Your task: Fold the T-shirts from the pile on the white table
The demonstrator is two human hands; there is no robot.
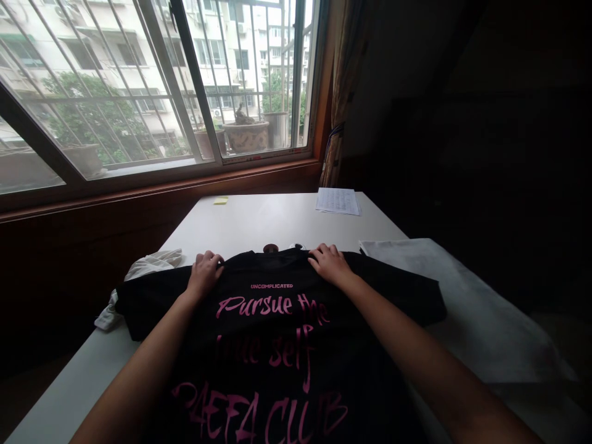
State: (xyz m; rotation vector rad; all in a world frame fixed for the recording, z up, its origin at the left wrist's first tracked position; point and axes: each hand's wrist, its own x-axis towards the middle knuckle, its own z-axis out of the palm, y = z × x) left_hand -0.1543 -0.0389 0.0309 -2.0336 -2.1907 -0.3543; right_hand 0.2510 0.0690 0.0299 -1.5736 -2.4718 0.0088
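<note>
A black T-shirt (277, 271) with pink lettering lies spread over the table, its collar at the far side and its sleeves out to left and right. My left hand (205, 272) is closed on the left shoulder edge of the T-shirt, fingers curled over the seam. At the right shoulder, near the collar, my right hand (331, 264) grips the fabric the same way. The fingertips of both hands are partly hidden. The shirt's lower part runs out of view toward me.
A white table (259, 216) extends toward the window (250, 80). On it are papers (339, 201), yellow sticky notes (221, 200), a brown round object (271, 248) and a white round one (297, 246) behind the collar. Pale cloths lie left (152, 263) and right (407, 254).
</note>
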